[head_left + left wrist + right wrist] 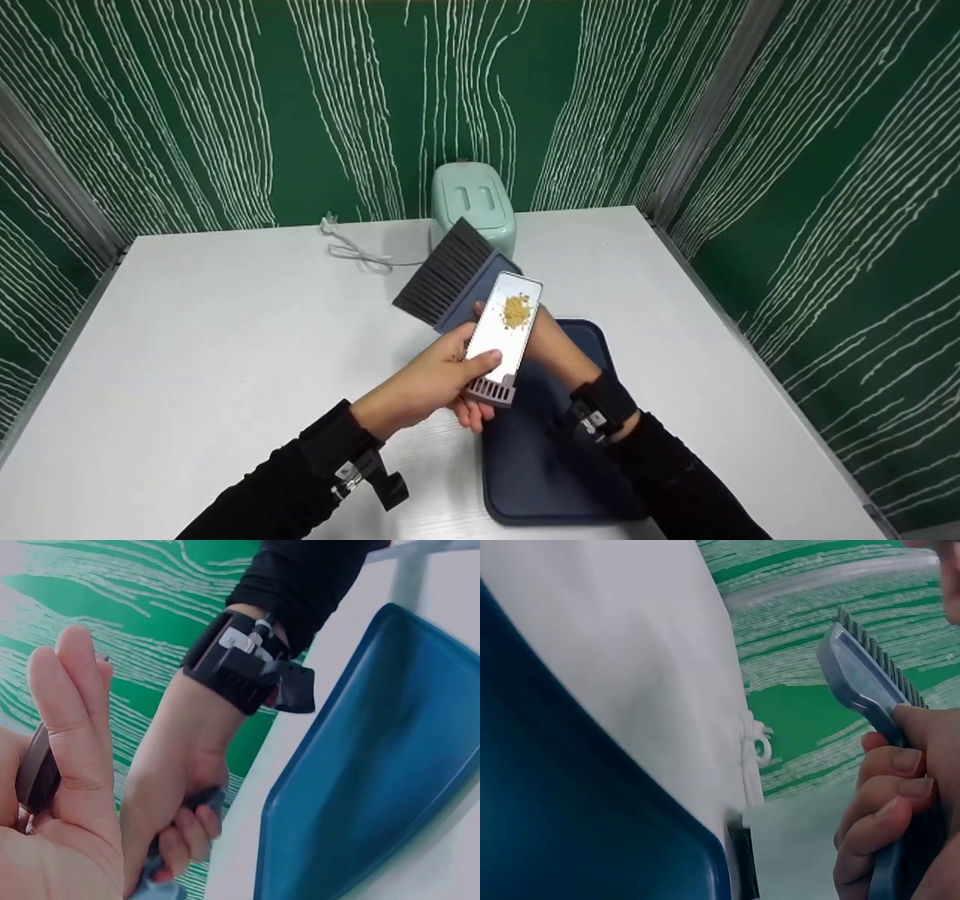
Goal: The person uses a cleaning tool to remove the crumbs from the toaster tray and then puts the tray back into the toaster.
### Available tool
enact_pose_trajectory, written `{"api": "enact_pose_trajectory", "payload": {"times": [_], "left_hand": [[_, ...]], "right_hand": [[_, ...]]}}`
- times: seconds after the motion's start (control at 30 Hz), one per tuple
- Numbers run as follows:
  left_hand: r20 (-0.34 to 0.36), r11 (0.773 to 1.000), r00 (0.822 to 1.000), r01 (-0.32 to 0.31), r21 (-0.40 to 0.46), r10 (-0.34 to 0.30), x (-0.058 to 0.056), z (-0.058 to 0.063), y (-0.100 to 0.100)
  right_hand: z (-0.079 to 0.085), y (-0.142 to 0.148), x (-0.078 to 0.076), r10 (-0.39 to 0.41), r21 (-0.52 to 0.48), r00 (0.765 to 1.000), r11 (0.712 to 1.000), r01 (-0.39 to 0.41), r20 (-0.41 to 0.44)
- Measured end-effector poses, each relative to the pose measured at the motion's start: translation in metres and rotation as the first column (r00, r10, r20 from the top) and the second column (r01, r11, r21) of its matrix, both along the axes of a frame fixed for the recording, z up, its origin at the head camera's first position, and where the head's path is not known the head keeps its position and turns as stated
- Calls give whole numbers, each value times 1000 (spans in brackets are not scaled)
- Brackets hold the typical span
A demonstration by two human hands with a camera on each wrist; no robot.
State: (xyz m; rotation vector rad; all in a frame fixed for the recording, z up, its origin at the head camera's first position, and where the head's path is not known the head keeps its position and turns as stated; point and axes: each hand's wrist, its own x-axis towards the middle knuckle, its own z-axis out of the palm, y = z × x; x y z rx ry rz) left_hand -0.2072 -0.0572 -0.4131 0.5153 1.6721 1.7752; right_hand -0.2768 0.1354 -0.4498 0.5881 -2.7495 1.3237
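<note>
Left hand [454, 362] pinches the slotted crumb tray [489, 339], crumbs [517, 310] toward its far end, nearer than the mint toaster [476, 196]; right hand [896, 799] grips the brush [448, 281]. Looks like sweeping-off's setup: next calls for bristles meeting crumbs.

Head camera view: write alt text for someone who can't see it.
A person's left hand holds a pale tray bearing yellowish crumbs, partly hiding the right hand, which holds a dark-bristled brush. Below lies a dark blue tray on a white table, with a mint-green toaster behind.
</note>
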Motion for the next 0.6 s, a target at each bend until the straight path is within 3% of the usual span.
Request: {"api": "enact_pose_trajectory", "payload": {"times": [0.07,0.1,0.23,0.47,0.6], "left_hand": [[5,1000,1000,4,-7,-4,0,0,-1],[8,1000,1000,6,-10,-6,0,-1,-1],[15,1000,1000,18,-13,-18,-1,-4,-2],[25,999,999,41,-19,-41,-2,-11,-5],[30,998,999,42,-38,-41,-2,-16,-7]], "right_hand": [[-6,12,-2,-63,87,992,994,73,-111],[-7,19,-2,-79,89,991,992,88,-104],[-4,40,-2,-205,-91,976,973,212,73],[1,74,3,-246,-175,957,946,271,155],[9,88,13,-283,-188,937,928,321,206]]}}
